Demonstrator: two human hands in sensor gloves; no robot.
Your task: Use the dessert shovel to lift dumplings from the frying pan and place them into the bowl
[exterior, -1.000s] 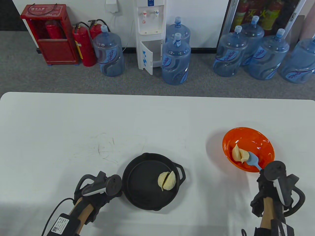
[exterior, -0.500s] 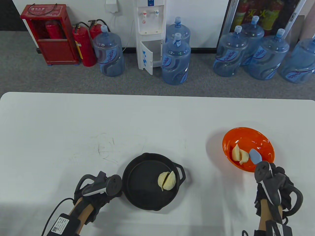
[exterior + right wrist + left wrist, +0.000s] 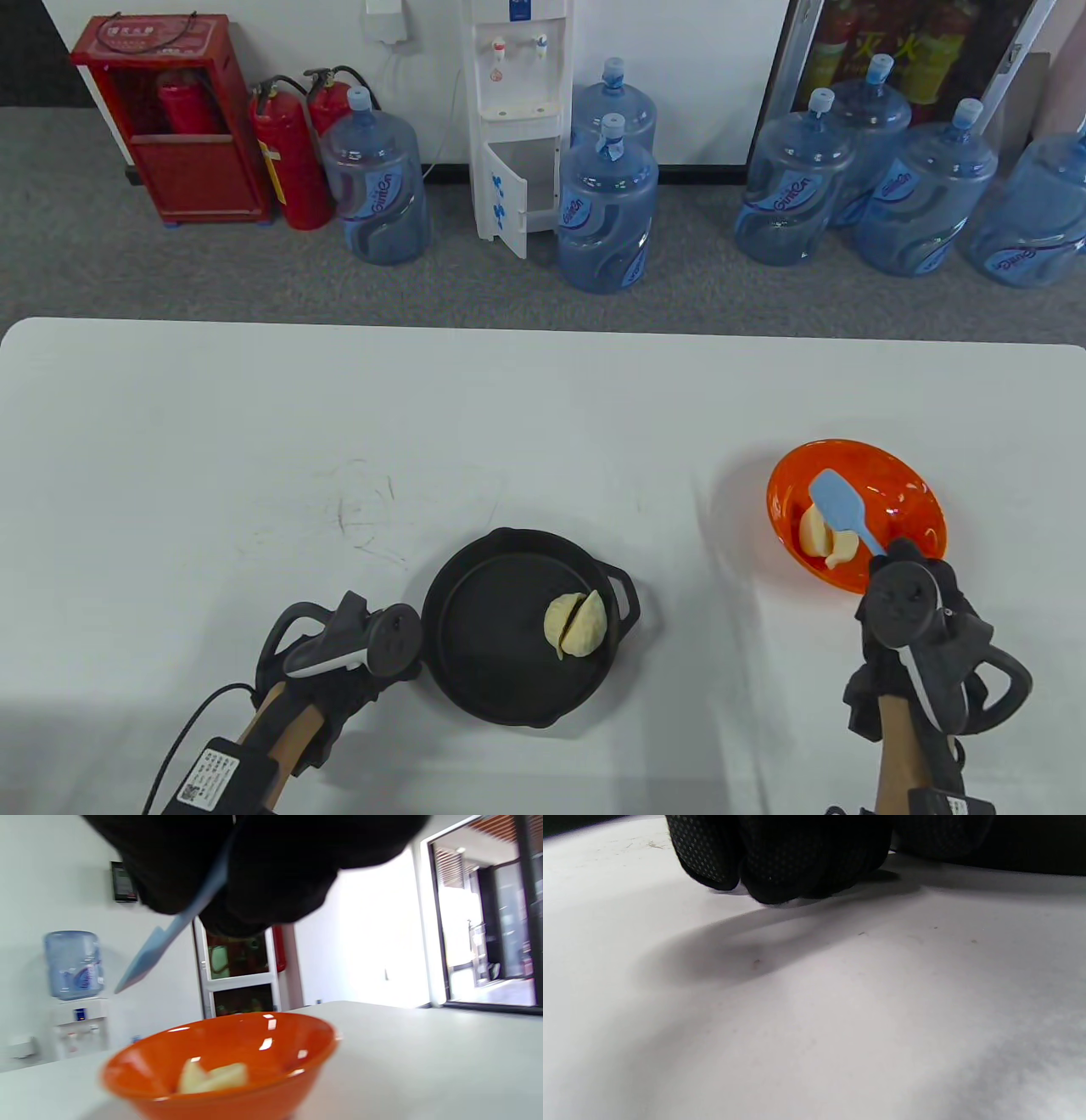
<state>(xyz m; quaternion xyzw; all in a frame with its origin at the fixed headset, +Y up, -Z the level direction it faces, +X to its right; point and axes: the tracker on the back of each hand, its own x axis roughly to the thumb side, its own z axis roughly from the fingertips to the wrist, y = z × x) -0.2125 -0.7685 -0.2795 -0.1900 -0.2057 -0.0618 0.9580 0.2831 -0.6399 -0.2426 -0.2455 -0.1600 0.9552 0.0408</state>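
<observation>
dumplings (image 3: 827, 536) pale, crescent | bowl (image 3: 912, 492) glossy orange, round

Pan (image 3: 509, 628) left of bowl (image 3: 908, 484); dumplings (image 3: 575, 626) in both.

Even overhead light is brightening the table (image 3: 543, 407); the glove's (image 3: 780, 853) shadow is spreading softly, the doorway (image 3: 479, 925) is glaring white, and the bowl (image 3: 220, 1069) is blurring.

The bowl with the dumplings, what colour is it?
The bowl is bright orange, clearest in the table view.
</observation>
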